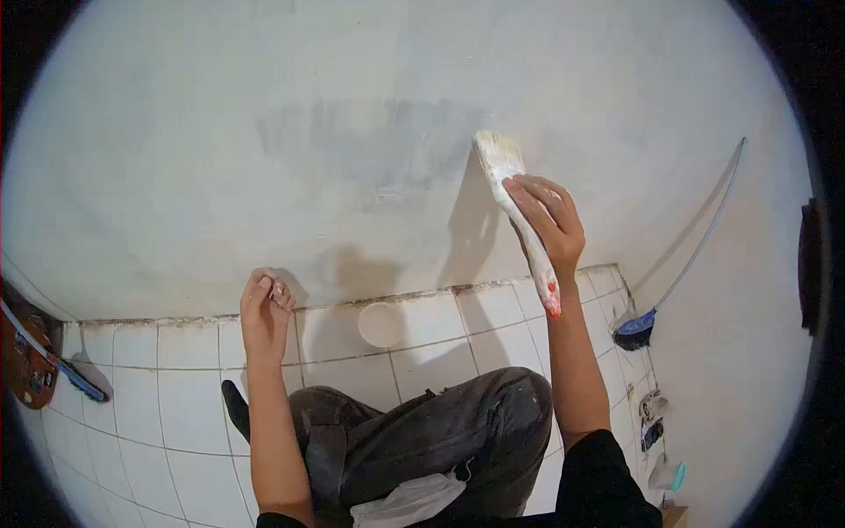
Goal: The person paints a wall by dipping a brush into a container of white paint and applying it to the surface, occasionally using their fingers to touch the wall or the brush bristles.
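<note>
My right hand [550, 216] grips a wide paintbrush [528, 238] around the lower part of its head. Its pale bristles point up at the wall [387, 53], and white paint coats the handle down to a red tip. Just left of the bristles, a greyish patch [378, 145] with streaky strokes shows on the wall. My left hand [268, 304] is held low near the foot of the wall, fingers curled in and smudged white, with nothing visible in them. A round white tub [381, 325] sits on the floor between my hands.
White floor tiles [189, 387] meet the wall along a dirty joint. A blue-headed broom [635, 330] leans at the right, and another brush [84, 380] lies at the left by a brown board [31, 370]. A white face mask [409, 500] rests on my lap.
</note>
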The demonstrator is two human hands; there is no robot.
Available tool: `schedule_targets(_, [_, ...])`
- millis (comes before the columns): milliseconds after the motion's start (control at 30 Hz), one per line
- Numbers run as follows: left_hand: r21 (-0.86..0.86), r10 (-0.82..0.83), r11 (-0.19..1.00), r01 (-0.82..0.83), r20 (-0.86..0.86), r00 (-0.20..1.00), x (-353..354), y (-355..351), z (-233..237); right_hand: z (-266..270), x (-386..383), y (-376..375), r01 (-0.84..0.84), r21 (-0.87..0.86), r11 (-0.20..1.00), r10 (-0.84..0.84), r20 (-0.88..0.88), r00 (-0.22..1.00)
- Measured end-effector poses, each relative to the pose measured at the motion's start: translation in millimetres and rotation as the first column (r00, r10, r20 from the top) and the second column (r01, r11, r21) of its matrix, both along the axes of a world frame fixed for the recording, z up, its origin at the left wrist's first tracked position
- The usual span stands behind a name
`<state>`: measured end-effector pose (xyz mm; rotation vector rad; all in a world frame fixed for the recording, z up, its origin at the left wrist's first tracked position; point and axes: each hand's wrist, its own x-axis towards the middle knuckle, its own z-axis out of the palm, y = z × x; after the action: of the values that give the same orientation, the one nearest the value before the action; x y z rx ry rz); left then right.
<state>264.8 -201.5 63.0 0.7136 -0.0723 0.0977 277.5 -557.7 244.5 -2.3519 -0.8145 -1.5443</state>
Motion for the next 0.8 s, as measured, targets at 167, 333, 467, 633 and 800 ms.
schedule_targets(167, [-0.008, -0.01, 1.0, 0.01, 0.022, 1.0, -0.7, -0.3, 0.9, 21.0, -9.9, 5.5, 0.026, 0.01, 1.0, -0.027, 0.144, 0.989])
schedule_targets(333, [-0.01, -0.023, 1.0, 0.023, 0.028, 0.999, 0.0, 1.3, 1.8, 27.6, -4.1, 10.0, 0.01, 0.008, 1.0, -0.01, 0.126, 0.992])
schedule_targets(467, [-0.021, 0.005, 1.0, -0.005, -0.008, 1.0, -1.6, 0.5, 0.9, 5.2, 3.5, 7.6, -0.003, 0.015, 1.0, 0.002, 0.023, 1.0])
schedule_targets(633, [0.006, -0.007, 1.0, 0.007, -0.001, 1.0, 0.2, 1.4, 0.1, -9.7, -4.2, 2.4, 0.018, -0.016, 1.0, -0.018, -0.002, 1.0])
schedule_targets(800, [0.006, 0.008, 1.0, -0.008, -0.016, 1.0, -2.7, -1.7, 6.5, 18.2, -7.9, 7.5, 0.014, 0.057, 0.998, -0.02, 0.11, 0.994])
